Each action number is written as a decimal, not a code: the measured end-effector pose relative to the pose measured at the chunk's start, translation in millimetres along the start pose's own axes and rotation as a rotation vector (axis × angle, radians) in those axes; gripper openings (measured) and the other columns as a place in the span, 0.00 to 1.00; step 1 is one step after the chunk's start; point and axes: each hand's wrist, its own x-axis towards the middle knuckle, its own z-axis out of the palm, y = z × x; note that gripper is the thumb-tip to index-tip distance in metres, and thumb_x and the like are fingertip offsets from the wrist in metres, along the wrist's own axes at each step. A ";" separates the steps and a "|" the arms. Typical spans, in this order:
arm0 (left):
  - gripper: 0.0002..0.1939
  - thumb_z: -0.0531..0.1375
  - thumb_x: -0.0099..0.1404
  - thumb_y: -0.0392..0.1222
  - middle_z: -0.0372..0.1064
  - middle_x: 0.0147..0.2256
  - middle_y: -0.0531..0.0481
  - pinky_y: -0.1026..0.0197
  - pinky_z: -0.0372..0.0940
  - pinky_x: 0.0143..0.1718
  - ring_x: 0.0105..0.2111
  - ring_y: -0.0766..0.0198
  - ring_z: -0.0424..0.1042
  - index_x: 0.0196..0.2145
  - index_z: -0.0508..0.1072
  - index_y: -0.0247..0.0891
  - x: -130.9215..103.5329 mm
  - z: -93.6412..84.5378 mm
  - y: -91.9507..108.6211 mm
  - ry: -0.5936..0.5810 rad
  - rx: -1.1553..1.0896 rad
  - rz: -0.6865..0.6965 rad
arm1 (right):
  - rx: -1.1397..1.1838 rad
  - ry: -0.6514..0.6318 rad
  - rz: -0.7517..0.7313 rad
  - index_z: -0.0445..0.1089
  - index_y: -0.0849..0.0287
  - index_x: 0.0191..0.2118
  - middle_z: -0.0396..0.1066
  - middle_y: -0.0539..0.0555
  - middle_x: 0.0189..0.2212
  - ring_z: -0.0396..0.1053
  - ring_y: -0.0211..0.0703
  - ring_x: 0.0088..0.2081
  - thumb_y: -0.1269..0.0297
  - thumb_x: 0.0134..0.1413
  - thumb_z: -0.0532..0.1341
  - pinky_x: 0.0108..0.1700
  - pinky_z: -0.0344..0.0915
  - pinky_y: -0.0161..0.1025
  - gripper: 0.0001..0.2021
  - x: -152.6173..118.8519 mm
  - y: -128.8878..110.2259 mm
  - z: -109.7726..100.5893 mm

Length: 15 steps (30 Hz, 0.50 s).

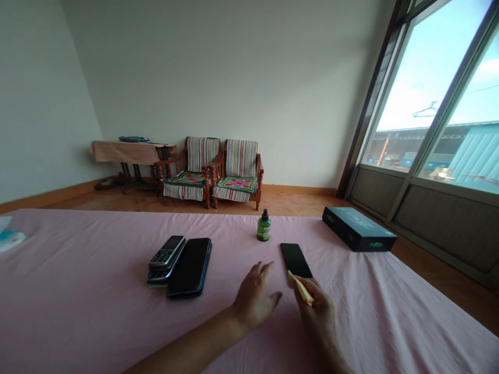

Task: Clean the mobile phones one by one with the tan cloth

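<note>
At the far left of the pink sheet (86, 270), a blue-and-white packet (11, 239) lay partly cut off by the edge of view. Beyond the sheet's far edge, a side table (125, 151) stood near two chairs (222, 174) by the wall. On the sheet, right of the packet and well apart from it, two keypad phones (167, 252) lay stacked; close against their right side lay the big phone (190, 267), slightly slanted. A stretch of sheet separated it from the left hand (255, 298), whose fingers were loosely spread, thumb apart, holding nothing visible. Past its fingertips, near the far edge, the green bottle (264, 228) stood upright. A narrow strip of sheet divided that hand from the right hand (314, 304), whose fingers were closed on a folded yellow cloth (302, 290). The cloth was at the near end of the slim phone (296, 259), which lay screen up beyond the right hand; whether its hidden end was gripped too, I could not tell. Farther right, the dark box (358, 228) sat at the sheet's far right corner, right by the edge, with the window (424, 104) beyond.
</note>
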 end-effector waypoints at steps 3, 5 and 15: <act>0.31 0.62 0.56 0.35 0.67 0.50 0.44 0.51 0.61 0.54 0.50 0.52 0.65 0.58 0.62 0.41 -30.2 -35.6 -14.3 0.022 0.071 0.007 | -0.018 -0.075 0.010 0.78 0.58 0.38 0.73 0.56 0.31 0.72 0.48 0.33 0.49 0.51 0.60 0.34 0.67 0.38 0.18 -3.7 0.9 2.9; 0.31 0.61 0.58 0.34 0.66 0.50 0.44 0.50 0.59 0.55 0.51 0.52 0.64 0.58 0.61 0.41 -48.6 -58.8 -27.3 0.051 0.130 -0.004 | -0.015 -0.107 0.002 0.79 0.58 0.37 0.72 0.56 0.30 0.72 0.48 0.32 0.48 0.50 0.60 0.33 0.67 0.38 0.19 -5.1 1.4 3.9; 0.21 0.57 0.64 0.34 0.67 0.53 0.39 0.43 0.58 0.51 0.52 0.45 0.64 0.55 0.68 0.38 -95.3 -100.8 -83.1 0.123 0.693 -0.089 | -0.065 -0.130 0.058 0.79 0.57 0.36 0.74 0.56 0.32 0.72 0.50 0.34 0.46 0.47 0.61 0.33 0.67 0.39 0.20 -6.4 12.3 3.9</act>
